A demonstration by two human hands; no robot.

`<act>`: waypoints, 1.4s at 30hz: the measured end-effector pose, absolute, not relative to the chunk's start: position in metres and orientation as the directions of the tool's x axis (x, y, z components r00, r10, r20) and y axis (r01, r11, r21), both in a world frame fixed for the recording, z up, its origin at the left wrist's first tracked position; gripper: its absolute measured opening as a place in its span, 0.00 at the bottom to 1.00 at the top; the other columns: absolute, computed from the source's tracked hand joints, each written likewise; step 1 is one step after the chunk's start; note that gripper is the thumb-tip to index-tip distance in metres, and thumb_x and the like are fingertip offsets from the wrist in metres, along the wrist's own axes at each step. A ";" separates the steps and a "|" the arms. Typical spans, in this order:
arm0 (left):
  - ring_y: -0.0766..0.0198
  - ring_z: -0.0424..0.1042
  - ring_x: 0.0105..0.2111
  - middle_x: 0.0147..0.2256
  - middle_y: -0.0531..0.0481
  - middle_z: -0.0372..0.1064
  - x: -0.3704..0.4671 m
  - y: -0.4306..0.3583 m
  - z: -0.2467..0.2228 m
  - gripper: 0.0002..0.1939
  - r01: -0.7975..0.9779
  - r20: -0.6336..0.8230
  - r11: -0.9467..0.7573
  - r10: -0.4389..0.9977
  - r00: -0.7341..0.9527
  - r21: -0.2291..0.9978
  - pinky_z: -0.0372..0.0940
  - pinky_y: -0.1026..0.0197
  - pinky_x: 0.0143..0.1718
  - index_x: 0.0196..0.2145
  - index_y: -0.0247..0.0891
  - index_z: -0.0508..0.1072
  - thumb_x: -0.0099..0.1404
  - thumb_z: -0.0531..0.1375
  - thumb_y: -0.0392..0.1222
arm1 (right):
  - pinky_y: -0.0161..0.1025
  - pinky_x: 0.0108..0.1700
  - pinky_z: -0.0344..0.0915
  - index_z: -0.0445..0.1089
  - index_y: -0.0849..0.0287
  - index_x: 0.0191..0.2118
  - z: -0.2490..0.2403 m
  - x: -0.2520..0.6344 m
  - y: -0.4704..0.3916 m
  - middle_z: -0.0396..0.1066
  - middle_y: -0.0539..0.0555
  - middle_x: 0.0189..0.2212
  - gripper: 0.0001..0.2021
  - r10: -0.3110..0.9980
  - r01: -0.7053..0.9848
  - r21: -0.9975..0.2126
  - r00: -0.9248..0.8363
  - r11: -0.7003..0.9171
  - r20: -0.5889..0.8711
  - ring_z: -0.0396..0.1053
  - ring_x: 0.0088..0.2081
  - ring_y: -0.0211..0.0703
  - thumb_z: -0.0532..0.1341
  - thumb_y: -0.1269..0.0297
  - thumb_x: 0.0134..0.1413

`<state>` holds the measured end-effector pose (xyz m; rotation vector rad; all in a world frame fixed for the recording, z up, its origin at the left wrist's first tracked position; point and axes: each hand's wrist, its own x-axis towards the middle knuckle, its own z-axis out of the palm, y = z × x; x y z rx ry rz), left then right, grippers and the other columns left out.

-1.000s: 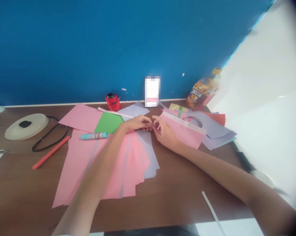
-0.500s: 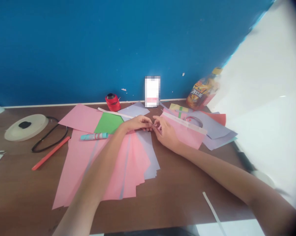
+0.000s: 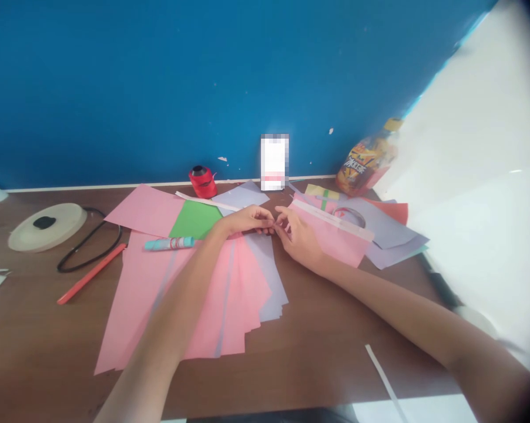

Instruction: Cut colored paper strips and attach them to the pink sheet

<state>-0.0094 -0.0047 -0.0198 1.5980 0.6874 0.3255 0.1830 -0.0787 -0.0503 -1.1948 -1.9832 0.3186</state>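
Note:
My left hand and my right hand meet fingertip to fingertip over the middle of the table. Both are closed in a pinch, and whatever is between the fingertips is too small to make out. Under my left forearm lie fanned pink sheets with bluish strips. A green sheet and a teal glue stick are left of my left hand. Beside my right hand is a pink sheet with a white strip along its upper edge.
At the back stand a red spool, a bright phone-like screen and a tilted drink bottle. A round lid, black cord and red stick lie left. Purple sheets lie right; a white strip is in front.
The view has shifted very slightly. Both hands keep the same pinched pose, fingertips together, and nothing on the table has visibly moved.

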 end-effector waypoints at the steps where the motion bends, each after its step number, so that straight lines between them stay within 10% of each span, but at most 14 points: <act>1: 0.68 0.70 0.31 0.33 0.45 0.74 -0.009 -0.005 -0.020 0.19 0.240 -0.182 -0.017 0.600 0.779 0.971 0.62 0.65 0.33 0.34 0.34 0.74 0.58 0.65 0.55 | 0.41 0.35 0.68 0.58 0.54 0.56 -0.051 0.183 -0.079 0.71 0.55 0.39 0.18 0.833 0.637 -0.565 -0.251 0.525 0.492 0.71 0.35 0.44 0.54 0.67 0.62; 42: 0.68 0.70 0.31 0.33 0.46 0.73 -0.009 -0.004 -0.023 0.19 0.237 -0.180 -0.017 0.602 0.778 0.971 0.62 0.64 0.34 0.34 0.33 0.74 0.56 0.66 0.54 | 0.42 0.39 0.67 0.59 0.55 0.54 -0.051 0.184 -0.078 0.70 0.54 0.39 0.16 0.852 0.620 -0.597 -0.269 0.510 0.448 0.69 0.36 0.44 0.53 0.68 0.61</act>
